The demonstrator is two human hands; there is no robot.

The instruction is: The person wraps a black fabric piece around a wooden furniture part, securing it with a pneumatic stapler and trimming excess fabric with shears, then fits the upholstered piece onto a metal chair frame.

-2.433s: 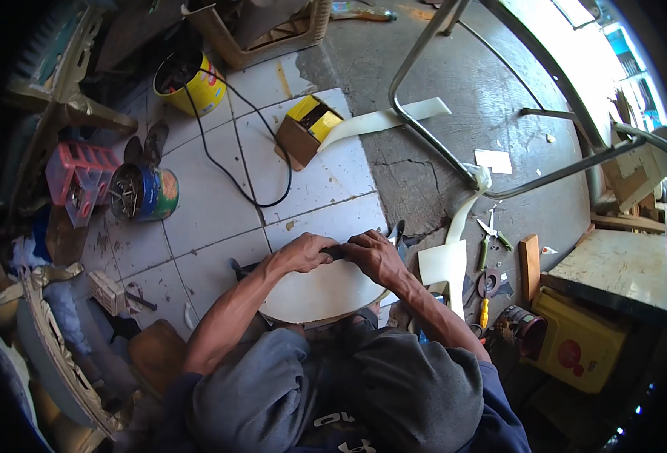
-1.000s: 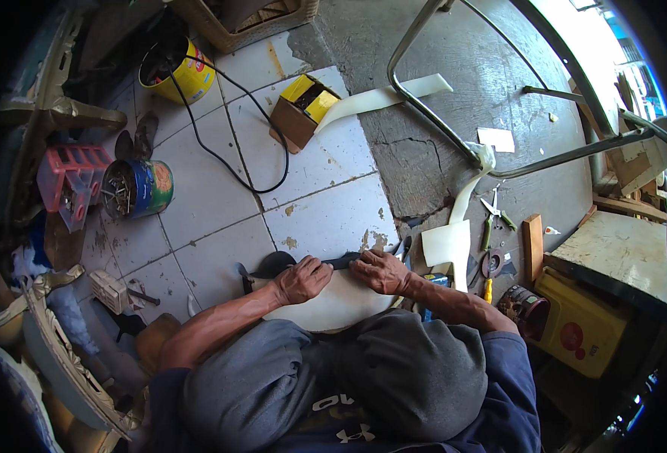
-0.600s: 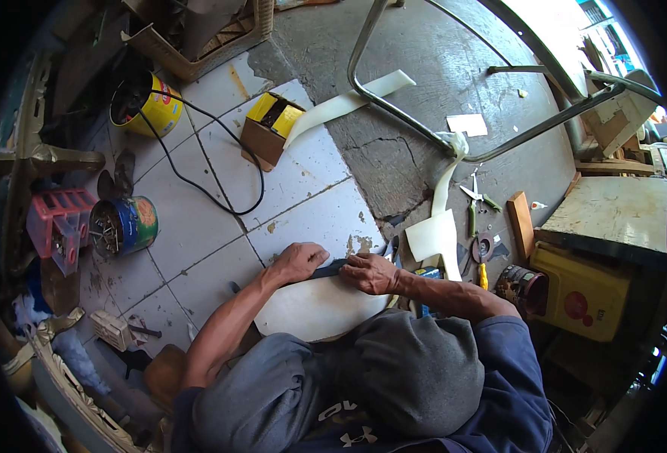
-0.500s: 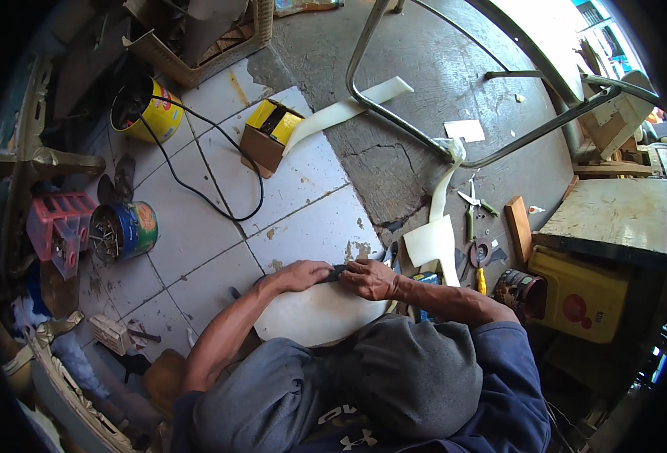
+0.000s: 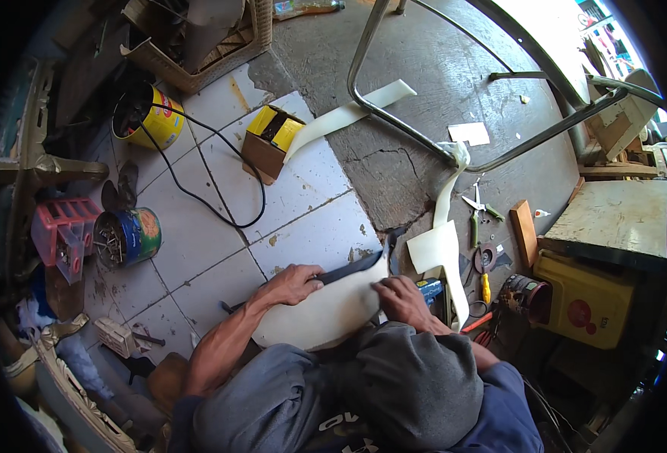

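Observation:
Across my lap lies a cream-coloured padded panel point(image 5: 320, 315) with a rounded outline, perhaps a chair seat. A black strip point(image 5: 352, 267) runs along its far edge and sticks out past its right corner. My left hand point(image 5: 294, 285) grips that far edge towards the left, thumb lying on the strip. At the panel's right end is my right hand point(image 5: 405, 300), fingers bent and partly hidden, their tips by the panel's side. Close beside it lies a blue tool point(image 5: 429, 288), partly covered, which looks like a staple gun.
White foam pieces point(image 5: 433, 248), pliers point(image 5: 474, 219), a yellow-handled screwdriver point(image 5: 486, 287) and a wood block point(image 5: 524, 232) lie to the right. Left are a can of metal pieces point(image 5: 139, 232) and a yellow bucket point(image 5: 160, 121) with a black cable. A metal chair frame point(image 5: 409, 128) stands ahead.
My right hand has left the panel's far edge and come back to its right end, nearer me. The left hand has shifted slightly left, and more of the black strip shows.

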